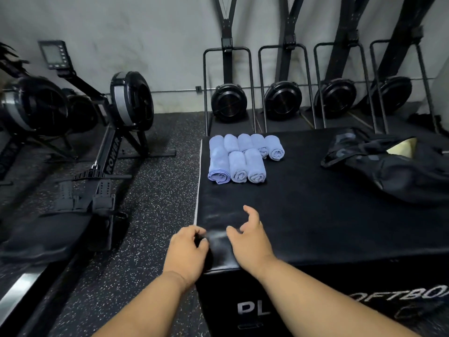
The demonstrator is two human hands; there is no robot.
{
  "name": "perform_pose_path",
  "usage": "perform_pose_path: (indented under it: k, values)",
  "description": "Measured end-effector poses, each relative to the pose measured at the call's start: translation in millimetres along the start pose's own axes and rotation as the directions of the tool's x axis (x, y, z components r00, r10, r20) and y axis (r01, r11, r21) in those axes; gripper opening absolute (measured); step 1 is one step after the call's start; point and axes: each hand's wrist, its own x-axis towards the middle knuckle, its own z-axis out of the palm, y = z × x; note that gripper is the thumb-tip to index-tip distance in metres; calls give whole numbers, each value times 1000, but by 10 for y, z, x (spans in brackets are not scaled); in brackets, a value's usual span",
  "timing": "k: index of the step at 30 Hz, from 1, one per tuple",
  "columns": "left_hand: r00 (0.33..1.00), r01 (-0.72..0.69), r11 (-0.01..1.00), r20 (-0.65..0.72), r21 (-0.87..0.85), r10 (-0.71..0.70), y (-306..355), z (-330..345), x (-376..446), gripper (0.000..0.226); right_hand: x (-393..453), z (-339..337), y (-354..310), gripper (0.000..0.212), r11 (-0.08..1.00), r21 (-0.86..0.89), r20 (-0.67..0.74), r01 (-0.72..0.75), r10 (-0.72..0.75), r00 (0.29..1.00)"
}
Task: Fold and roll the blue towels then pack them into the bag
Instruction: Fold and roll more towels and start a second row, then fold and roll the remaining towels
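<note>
**Rolling done, packing not yet begun**

Eight blue rolls (240, 158) are lying on the black box (315, 215) near its far left corner, set in two rows: five in the back row and three in front, all touching side by side with their spiral ends facing the near edge. The front-left roll (218, 166) is sitting looser than the rest, its hem showing at the end. No flat towel is showing anywhere on the box, so the folding and rolling appear finished and the packing step is the one coming up.

One black bag (388, 164) is slumping at the far right edge of the box, well apart from the rolls, its mouth gaping toward the left with a pale lining showing inside.

Both hands are hovering at the near left corner of the box, holding nothing. The left hand (187, 251) is curling its fingers loosely over the corner; whether they are touching the surface is hard to tell. The right hand (250, 234) is spreading relaxed fingers just above the top, just beside the left.

The next move probably calls for reaching forward to the front row, closing a hand around one roll firmly enough that it is not unwinding, and carrying it across to the bag's mouth. The loose front-left roll may need a tighter squeeze.
</note>
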Motion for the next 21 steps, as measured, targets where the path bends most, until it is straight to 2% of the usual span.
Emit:
perform_pose_path:
  k: [5, 8, 11, 14, 17, 19, 21]
  values:
    - [984, 176, 983, 2, -42, -176, -374, -719, -526, 14, -378, 170, -288, 64, 997, 5, 182, 82, -82, 980]
    - [963, 249, 969, -101, -14, -249, -595, -1218, -975, 10, -621, 330, -571, 45, 995, 28, 284, 93, -98, 954]
    - [917, 335, 942, -222, -27, -332, -828, -1719, -1541, 13, -969, 569, -891, 24, 988, 65, 468, 141, -155, 870]
    - [821, 461, 885, -350, -63, -452, -995, -2293, -2138, 18, -1384, 840, -1211, 15, 963, 103, 617, 251, -259, 743]
    - [683, 567, 807, -454, -164, -572, -1192, -2784, -2767, 12, -1791, 1111, -1559, 9, 932, 145, 691, 332, -336, 640]
    - [584, 597, 772, -543, -218, -604, -1301, -3061, -3151, 5, -2091, 1308, -1753, 6, 914, 169, 736, 369, -366, 570]
    - [492, 646, 717, -576, -260, -652, -1436, -3258, -3504, 5, -2360, 1487, -1864, 5, 892, 189, 757, 410, -398, 518]
